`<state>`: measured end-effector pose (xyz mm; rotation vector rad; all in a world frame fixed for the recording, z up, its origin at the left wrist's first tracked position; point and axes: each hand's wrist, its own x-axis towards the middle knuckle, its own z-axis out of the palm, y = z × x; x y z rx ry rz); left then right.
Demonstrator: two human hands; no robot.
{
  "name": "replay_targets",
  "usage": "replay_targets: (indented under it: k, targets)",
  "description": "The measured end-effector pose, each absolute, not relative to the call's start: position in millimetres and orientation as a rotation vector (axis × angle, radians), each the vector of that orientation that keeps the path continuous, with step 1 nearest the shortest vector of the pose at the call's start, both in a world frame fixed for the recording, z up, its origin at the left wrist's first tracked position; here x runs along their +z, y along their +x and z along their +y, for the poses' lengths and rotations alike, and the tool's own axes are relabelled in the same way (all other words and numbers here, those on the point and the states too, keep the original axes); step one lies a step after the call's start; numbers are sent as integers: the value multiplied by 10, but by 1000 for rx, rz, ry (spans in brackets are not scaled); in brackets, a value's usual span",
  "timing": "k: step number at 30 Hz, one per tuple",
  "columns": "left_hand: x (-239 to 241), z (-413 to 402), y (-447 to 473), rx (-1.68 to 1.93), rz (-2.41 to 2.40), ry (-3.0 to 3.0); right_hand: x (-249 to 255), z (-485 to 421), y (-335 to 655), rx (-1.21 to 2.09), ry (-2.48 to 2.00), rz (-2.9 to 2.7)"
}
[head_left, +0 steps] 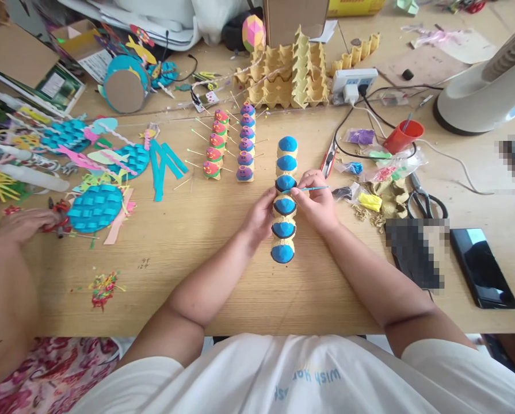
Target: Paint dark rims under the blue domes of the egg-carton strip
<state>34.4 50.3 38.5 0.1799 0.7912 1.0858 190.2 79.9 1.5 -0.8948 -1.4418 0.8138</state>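
In the head view, a strip of egg-carton cups point(285, 230) lies lengthwise before me on the table, each cup capped with a blue dome. Dark bands edge the nearer domes and the one between my hands. My left hand point(261, 214) grips the strip's left side near its middle, fingertips partly hidden. Pinched in my right hand point(316, 201) is a thin blue stick-like tool point(313, 188), its tip at the third dome from the far end. Farther left stand two finished-looking strips, one with red-and-green caps point(214, 154) and one with purple caps point(245, 144).
Bare egg cartons point(278, 75) lie at the back. To the right are a red cup point(404, 135), clay packets, scissors point(425, 201), a utility knife point(328, 158) and a phone point(484, 267). Another person's hand point(28, 224) rests at left by woven blue paper pieces point(95, 207).
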Motion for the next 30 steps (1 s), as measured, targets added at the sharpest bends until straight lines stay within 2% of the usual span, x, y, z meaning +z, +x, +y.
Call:
replay_targets:
  k: [14,25,30]
  targets:
    - [327,515,279,953,739,132,-6,784,1928,902,-934,-1406]
    - [370,490,314,971,776,117,43,747,1942,865,-967,-1451]
    - [375,479,304,958,756,120,16,746,1931,954,-945,-1410]
